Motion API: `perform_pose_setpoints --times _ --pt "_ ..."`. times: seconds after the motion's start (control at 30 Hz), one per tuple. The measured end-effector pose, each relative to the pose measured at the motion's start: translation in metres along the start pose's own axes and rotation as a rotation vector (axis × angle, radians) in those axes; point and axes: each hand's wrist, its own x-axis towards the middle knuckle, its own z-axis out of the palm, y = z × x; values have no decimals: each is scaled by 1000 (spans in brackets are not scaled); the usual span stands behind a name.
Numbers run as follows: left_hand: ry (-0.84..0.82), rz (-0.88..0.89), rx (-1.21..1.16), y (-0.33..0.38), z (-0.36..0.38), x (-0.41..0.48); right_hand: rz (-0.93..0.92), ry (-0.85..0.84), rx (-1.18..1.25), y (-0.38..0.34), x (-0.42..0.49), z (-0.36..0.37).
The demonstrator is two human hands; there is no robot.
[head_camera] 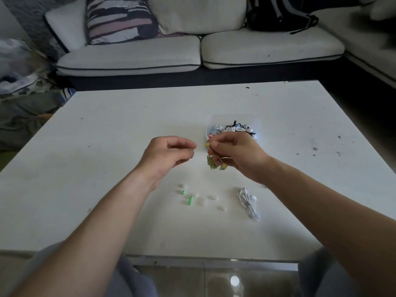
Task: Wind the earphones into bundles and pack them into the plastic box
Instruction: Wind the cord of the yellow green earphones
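Observation:
My right hand point(234, 156) pinches a yellow-green earphone point(212, 162) above the white table point(128, 129); its wound cord and one earbud hang below my fingers. My left hand point(169, 156) hovers just to the left, fingers loosely curled, and no cord shows between them. Right behind my right hand stands the clear plastic box point(256, 125), holding several wound earphones in white, black and blue. A white earphone point(248, 202) lies loosely bundled on the table below my right wrist.
Several loose ear tips point(189, 199), green and white, are scattered on the table near the front. A grey sofa with cushions point(192, 46) runs behind the table. The table's front edge is close to my lap.

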Motion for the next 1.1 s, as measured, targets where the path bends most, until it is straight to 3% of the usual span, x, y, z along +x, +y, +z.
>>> perform_pose_setpoints --times 0.17,0.43,1.1 --pt "-32 -37 -279 12 18 -2 -18 8 47 0 -3 8" --pt "-61 -24 -314 16 34 1 -16 37 147 -5 -4 0" --pt "-114 -24 -347 13 34 2 -44 36 54 -6 -2 -7"
